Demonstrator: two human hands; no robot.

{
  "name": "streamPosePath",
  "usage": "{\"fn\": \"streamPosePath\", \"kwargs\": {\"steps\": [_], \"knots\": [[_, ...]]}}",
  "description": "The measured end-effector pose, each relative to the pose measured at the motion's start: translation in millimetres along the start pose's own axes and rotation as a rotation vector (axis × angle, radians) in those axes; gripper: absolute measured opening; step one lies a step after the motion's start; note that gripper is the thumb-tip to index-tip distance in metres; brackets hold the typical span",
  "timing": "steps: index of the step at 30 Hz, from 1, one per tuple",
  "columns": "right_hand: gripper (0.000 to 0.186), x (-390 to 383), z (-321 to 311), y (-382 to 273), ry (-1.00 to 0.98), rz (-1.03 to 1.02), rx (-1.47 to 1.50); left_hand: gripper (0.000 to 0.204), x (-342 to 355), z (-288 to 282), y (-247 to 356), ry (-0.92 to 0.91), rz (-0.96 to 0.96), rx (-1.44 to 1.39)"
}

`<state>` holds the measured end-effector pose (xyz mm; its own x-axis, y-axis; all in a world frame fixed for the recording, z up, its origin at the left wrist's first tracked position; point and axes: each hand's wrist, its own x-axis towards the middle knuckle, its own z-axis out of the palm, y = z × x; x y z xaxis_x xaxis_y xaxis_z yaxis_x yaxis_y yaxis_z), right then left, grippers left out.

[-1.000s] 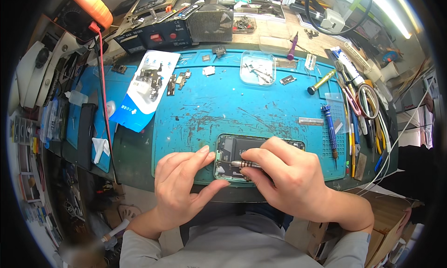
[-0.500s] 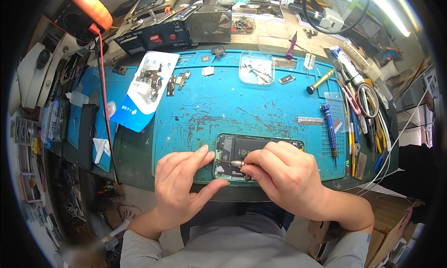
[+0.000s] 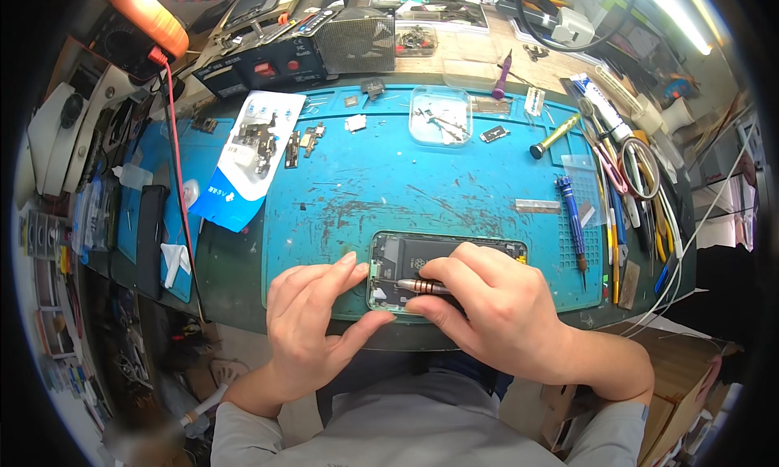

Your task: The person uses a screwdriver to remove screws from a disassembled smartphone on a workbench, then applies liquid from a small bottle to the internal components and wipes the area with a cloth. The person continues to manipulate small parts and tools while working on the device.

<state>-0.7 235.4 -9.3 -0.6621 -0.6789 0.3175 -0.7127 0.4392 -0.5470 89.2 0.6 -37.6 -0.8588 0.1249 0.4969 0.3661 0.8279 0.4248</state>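
Gripping a silver screwdriver [image 3: 420, 286] between thumb and fingers, your right hand [image 3: 499, 309] holds it nearly flat over the open phone [image 3: 442, 248], its shaft pointing to the phone's left end. Your left hand [image 3: 312, 313] has thumb and fingers spread about that end, fingertips at the rim; whether they press on it, you cannot tell from here. The phone lies at the mat's near edge, in front of you. Its black battery [image 3: 412, 260] carries pale print and a round symbol, partly behind your fingers.

Farther out on the blue mat [image 3: 365, 171] lie a metal strip [image 3: 536, 206] and a blue screwdriver [image 3: 570, 211] to the right. A clear box [image 3: 426, 102] of small parts sits at the back. To the left, a blue-and-white pouch [image 3: 227, 195] bears white lettering on its blue end. Behind the mat, a black unit [image 3: 260, 71] shows light lettering beside red controls. A white-and-blue tube [image 3: 598, 106] at the right is printed too.
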Motion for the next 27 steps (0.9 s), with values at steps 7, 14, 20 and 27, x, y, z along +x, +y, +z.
{"fn": "streamPosePath", "kwargs": {"steps": [7,14,20,27], "knots": [[0.02,4.9,-4.1,-2.3,-0.014,0.041,0.067,0.076,0.1,0.8,-0.2,0.004,-0.001,-0.001],[0.023,1.1,2.7,4.0,0.0,-0.021,-0.01,0.076,-1.5,0.8,-0.6,0.006,-0.009,-0.002],[0.017,2.2,-1.5,-1.6,-0.023,0.047,0.036,0.077,-1.8,1.4,-0.8,0.009,-0.003,-0.002],[0.017,1.4,-3.2,1.8,0.04,-0.033,-0.001,0.075,-0.1,-0.8,-0.5,-0.002,-0.012,-0.027]]}}
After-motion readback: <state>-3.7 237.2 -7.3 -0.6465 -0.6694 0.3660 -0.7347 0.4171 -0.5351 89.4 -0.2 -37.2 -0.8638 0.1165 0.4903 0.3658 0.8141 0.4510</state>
